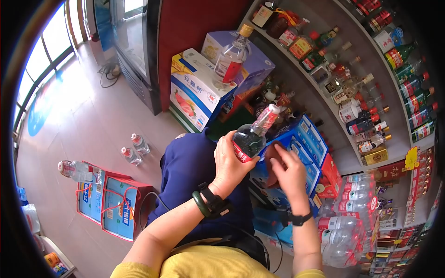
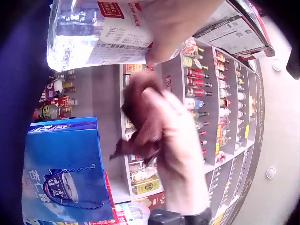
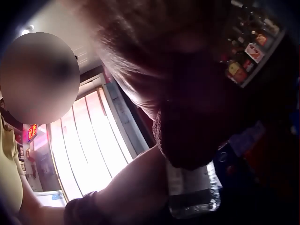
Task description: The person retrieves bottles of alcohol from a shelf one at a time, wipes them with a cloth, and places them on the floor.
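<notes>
A clear glass bottle with a red and white label (image 1: pixel 249 142) is gripped by the left hand (image 1: pixel 229 160), its capped neck pointing up and right. In the left wrist view the bottle (image 2: pixel 101 35) lies across the top under the left hand (image 2: pixel 180 23). The right hand (image 1: pixel 289 173) holds a dark red cloth (image 1: pixel 272 162) beside the bottle; the left wrist view shows the cloth (image 2: pixel 143 110) bunched in the fingers of the right hand (image 2: pixel 178 145). The right wrist view is dark, with the cloth (image 3: pixel 187 131) covering part of the bottle (image 3: pixel 194 192).
Shelves of bottles (image 1: pixel 301 74) stand at the right. Another bottle (image 1: pixel 230 60) stands on a white carton (image 1: pixel 192 97). Small bottles (image 1: pixel 140 143) and gift bags (image 1: pixel 118 217) are on the floor at left. Blue boxes (image 1: pixel 306 139) and packed plastic bottles (image 1: pixel 345 236) sit at right.
</notes>
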`<state>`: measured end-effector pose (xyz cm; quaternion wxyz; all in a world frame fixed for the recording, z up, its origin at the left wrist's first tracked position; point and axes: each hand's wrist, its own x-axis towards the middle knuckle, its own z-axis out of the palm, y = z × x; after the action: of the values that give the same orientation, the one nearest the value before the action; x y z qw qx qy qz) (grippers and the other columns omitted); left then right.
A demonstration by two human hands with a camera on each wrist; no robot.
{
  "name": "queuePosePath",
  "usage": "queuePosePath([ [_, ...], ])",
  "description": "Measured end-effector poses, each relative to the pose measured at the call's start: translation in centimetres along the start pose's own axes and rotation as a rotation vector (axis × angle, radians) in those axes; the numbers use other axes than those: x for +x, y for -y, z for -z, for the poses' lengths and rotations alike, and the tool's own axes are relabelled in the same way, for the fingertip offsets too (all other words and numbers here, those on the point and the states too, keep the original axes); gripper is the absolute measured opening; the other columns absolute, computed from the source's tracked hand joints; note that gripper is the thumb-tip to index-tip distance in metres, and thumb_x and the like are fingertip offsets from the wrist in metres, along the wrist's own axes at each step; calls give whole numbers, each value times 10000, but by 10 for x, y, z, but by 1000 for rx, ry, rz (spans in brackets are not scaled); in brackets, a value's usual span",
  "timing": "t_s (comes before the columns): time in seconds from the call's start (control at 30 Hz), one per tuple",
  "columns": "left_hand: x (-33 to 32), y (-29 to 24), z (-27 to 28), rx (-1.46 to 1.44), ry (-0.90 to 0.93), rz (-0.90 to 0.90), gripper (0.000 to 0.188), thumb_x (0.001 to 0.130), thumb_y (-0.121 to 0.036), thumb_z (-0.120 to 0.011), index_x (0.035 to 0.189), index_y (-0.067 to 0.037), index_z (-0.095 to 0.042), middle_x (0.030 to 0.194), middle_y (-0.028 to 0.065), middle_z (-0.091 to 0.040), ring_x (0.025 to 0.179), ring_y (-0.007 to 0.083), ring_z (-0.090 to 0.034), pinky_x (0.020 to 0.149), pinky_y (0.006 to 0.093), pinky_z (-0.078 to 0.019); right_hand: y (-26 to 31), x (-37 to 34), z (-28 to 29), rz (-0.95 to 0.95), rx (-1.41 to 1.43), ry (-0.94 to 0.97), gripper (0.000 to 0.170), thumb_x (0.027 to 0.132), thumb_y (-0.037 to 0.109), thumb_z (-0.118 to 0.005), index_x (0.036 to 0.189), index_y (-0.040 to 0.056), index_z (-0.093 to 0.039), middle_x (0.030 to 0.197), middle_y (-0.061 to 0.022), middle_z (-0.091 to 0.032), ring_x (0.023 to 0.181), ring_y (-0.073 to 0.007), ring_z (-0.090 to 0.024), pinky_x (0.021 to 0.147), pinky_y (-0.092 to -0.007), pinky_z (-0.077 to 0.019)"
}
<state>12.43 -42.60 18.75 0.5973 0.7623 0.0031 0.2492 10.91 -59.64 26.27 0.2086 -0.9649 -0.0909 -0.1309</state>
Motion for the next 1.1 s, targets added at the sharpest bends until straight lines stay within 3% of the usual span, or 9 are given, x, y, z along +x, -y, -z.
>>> queuePosePath([
  [0.1,2,4,3,-37,60,36,842,599,-140,-894,1296,-16,-439,1151,149,-540,1069,301,-564,941,391,-468,-20,9,7,-9,301,-172,325,920,176,-686,1200,12,-671,1135,-113,-693,958,-173,-677,804,-280,-523],
  [0.2,-3,4,6,-68,130,38,846,601,-132,-895,1302,-19,-436,1171,141,-537,1105,292,-563,967,380,-465,11,17,23,-112,677,-91,384,977,169,-626,1313,-10,-575,1208,-110,-648,1063,-161,-624,913,-289,-493],
  [0.4,-7,12,4,-99,62,24,873,639,-184,-911,1338,-13,-417,1206,148,-530,1130,271,-567,966,367,-472,42,-11,-38,-8,819,-55,539,1030,215,-539,1467,-42,-354,1452,-151,-465,1329,-225,-458,1117,-356,-349],
  [0.53,-1,12,9,-149,134,9,808,626,-172,-878,1292,-9,-450,1144,179,-545,1060,356,-565,930,417,-471,30,-2,-44,-114,1136,60,556,1050,269,-438,1516,6,-287,1496,-118,-406,1387,-217,-393,1153,-357,-299],
  [0.7,9,6,17,-380,394,96,914,633,-209,-893,1361,4,-383,1253,172,-516,1191,300,-542,1026,390,-443,35,21,-24,-247,1421,100,525,1057,308,-375,1506,40,-332,1499,-132,-426,1401,-239,-400,1169,-390,-314],
  [0.87,25,11,19,-334,569,-12,953,630,-253,-907,1379,-4,-372,1266,180,-515,1191,313,-545,1028,391,-443,10,33,-25,-335,1776,234,551,997,288,-463,1473,22,-380,1481,-213,-458,1352,-295,-469,1145,-404,-350],
  [1.0,31,27,18,-470,788,155,972,645,-304,-909,1400,-5,-375,1328,194,-482,1267,322,-502,1055,392,-423,-3,28,-39,-349,1870,267,573,976,286,-489,1475,26,-380,1421,-211,-515,1310,-300,-512,1126,-421,-376],
  [1.07,36,28,21,-224,681,-248,1054,638,-331,-921,1470,-17,-355,1369,197,-439,1298,336,-470,1066,405,-412,-10,22,-47,-404,1896,178,543,980,252,-493,1466,32,-393,1410,-167,-525,1307,-272,-510,1124,-404,-376],
  [1.1,34,25,26,-218,667,-191,1079,652,-312,-919,1525,-63,-335,1392,191,-409,1301,328,-462,1070,409,-407,-9,18,-48,-407,1900,173,543,980,252,-493,1466,32,-393,1410,-167,-525,1307,-272,-510,1124,-404,-376],
])
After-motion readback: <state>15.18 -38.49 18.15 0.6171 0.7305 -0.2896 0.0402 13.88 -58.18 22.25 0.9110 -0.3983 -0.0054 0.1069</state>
